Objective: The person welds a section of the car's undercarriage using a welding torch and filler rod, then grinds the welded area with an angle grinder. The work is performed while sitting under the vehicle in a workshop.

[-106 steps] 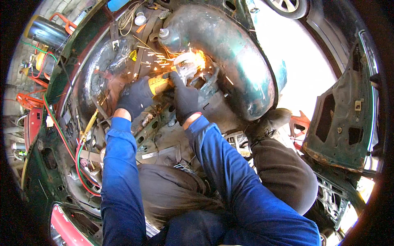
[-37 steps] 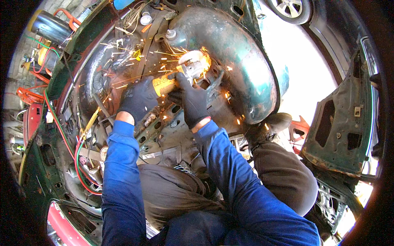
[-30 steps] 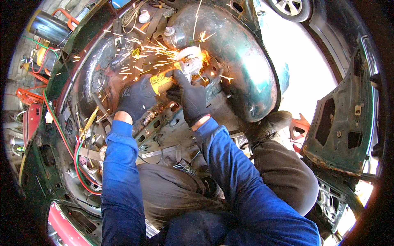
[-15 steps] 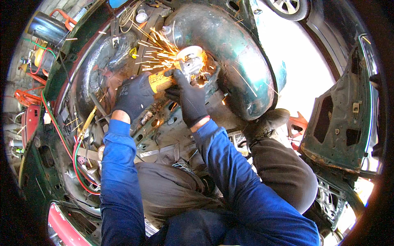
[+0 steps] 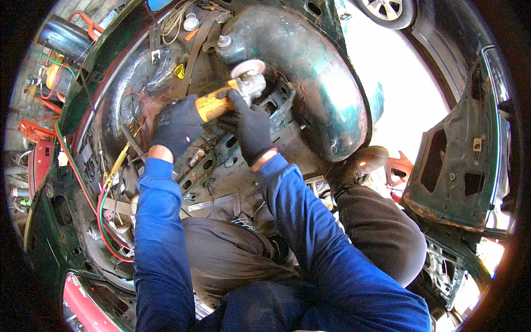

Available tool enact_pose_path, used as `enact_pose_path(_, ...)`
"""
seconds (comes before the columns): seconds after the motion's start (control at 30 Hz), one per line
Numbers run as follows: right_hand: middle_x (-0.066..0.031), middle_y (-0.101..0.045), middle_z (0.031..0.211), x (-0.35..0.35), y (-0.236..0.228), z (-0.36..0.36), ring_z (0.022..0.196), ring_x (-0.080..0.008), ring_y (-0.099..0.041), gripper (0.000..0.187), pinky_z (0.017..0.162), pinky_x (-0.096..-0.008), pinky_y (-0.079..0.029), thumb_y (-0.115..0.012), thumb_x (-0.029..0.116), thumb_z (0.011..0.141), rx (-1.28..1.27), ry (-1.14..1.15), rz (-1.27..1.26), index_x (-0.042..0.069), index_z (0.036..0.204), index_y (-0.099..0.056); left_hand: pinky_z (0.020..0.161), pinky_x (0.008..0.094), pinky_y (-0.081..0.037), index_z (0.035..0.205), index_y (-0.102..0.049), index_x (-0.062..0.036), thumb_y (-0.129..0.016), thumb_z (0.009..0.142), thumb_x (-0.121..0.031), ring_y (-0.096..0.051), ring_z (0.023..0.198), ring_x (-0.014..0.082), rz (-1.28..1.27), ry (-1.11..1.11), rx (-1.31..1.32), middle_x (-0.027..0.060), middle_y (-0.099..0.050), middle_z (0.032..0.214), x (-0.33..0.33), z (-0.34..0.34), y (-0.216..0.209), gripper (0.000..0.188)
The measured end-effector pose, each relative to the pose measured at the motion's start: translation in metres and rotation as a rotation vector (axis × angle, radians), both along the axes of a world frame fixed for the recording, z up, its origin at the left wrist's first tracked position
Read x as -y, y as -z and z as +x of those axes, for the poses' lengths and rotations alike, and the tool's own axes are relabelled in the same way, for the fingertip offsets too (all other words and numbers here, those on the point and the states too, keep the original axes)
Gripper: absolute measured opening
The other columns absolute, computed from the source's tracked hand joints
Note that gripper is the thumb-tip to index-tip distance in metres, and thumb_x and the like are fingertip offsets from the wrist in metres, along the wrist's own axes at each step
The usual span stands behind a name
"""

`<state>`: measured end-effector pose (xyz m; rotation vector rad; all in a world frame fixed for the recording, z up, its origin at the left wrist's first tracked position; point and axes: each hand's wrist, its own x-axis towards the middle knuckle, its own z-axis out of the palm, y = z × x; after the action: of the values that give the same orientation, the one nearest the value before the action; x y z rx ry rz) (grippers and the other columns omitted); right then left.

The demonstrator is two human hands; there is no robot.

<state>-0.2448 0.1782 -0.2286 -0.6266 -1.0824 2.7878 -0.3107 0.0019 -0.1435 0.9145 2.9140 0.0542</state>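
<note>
Both of my hands wear dark gloves and hold a yellow-orange angle grinder (image 5: 214, 105). My left hand (image 5: 180, 127) is wrapped round the rear of its body, and my right hand (image 5: 251, 130) grips it close behind the grey gear head. At the far end the grinder's disc (image 5: 248, 68) stands apart from the metal, and no sparks show. Just beyond my right hand lies a dark metal bracket (image 5: 279, 99) with openings in it. The rounded, worn green wheel arch (image 5: 326, 83) of a car body rises to the right of the disc.
Red and green hoses (image 5: 98, 213) and a brass-coloured torch (image 5: 118, 166) lie left of my left forearm. A coiled cord (image 5: 174, 22) rests at the top. My boot (image 5: 362, 166) is beside the wheel arch; a green door (image 5: 451, 166) stands at the right.
The stream of sparks has stopped. The grinder has shifted slightly left and up, off the metal bracket, with both hands still holding it.
</note>
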Motion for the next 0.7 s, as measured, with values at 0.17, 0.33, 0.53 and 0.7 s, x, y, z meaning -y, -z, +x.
enact_pose_path(0.17, -0.0133, -0.079, 0.111, -0.009, -0.003, 0.02, 0.09, -0.0224, -0.08, 0.047, 0.074, -0.0348, -0.066, -0.077, 0.041, 0.105, 0.067, -0.036, -0.048, -0.003, 0.123, -0.076, 0.089, 0.0538, -0.059, 0.124, -0.068, -0.0068, -0.077, 0.089, -0.028, -0.075, 0.101, 0.0456, 0.069, 0.032, -0.047, 0.0231, -0.078, 0.11, -0.001, 0.008, 0.013, 0.042)
enact_pose_path(0.33, -0.0132, -0.079, 0.103, -0.001, 0.007, 0.006, 0.085, -0.0195, -0.074, 0.061, 0.074, -0.0363, -0.059, -0.083, 0.048, 0.096, 0.171, -0.009, 0.207, -0.009, 0.117, -0.078, 0.09, 0.0535, -0.06, 0.125, -0.069, -0.0072, -0.078, 0.088, -0.03, -0.075, 0.104, 0.0448, -0.029, -0.167, 0.105, 0.0234, -0.078, 0.11, -0.007, 0.005, 0.008, 0.044)
enact_pose_path(0.53, -0.0131, -0.079, 0.098, 0.005, 0.023, 0.01, 0.084, -0.0195, -0.074, 0.066, 0.073, -0.0357, -0.059, -0.076, 0.055, 0.101, 0.116, 0.023, 0.022, -0.01, 0.115, -0.078, 0.09, 0.0531, -0.06, 0.128, -0.07, -0.0061, -0.077, 0.09, -0.029, -0.075, 0.103, 0.044, 0.029, 0.026, -0.069, 0.0248, -0.077, 0.113, 0.015, -0.005, 0.036, 0.045)
enact_pose_path(0.7, -0.0126, -0.079, 0.098, 0.015, 0.026, -0.002, 0.084, -0.0184, -0.073, 0.063, 0.074, -0.0364, -0.059, -0.076, 0.054, 0.101, 0.148, 0.002, -0.013, -0.008, 0.113, -0.079, 0.089, 0.0543, -0.059, 0.124, -0.071, -0.0069, -0.075, 0.09, -0.03, -0.075, 0.101, 0.0442, -0.16, -0.131, 0.002, 0.0231, -0.077, 0.111, -0.005, -0.001, 0.011, 0.041)
